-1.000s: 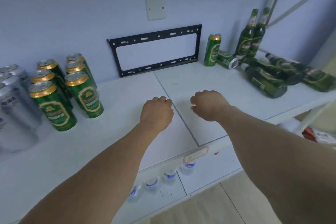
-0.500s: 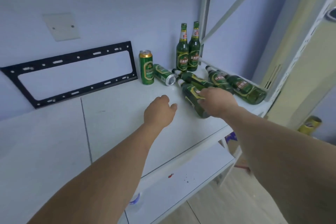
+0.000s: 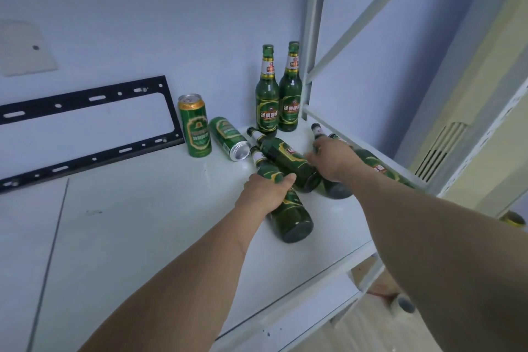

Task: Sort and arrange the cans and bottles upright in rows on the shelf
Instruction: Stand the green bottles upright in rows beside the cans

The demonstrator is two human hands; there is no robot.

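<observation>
The shelf (image 3: 143,223) is plain white, set against a pale blue-grey wall (image 3: 171,8) that carries a black metal bracket (image 3: 85,123) with slotted holes. The bottles (image 3: 267,100) are dark green glass with green-and-gold labels and white neck bands marked in red. The cans (image 3: 195,128) are green with gold rims and silver ends.

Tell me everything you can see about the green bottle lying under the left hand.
The green glass bottle lies on its side on the white shelf, neck pointing toward the wall, round base facing the camera. It is dark green and glossy, with a gold-edged green body label and a white neck label. The left hand grips it around the shoulder, thumb on the right side. Its upper part seems to touch a second lying bottle beside it. Whether it has a cap is unclear.
</observation>
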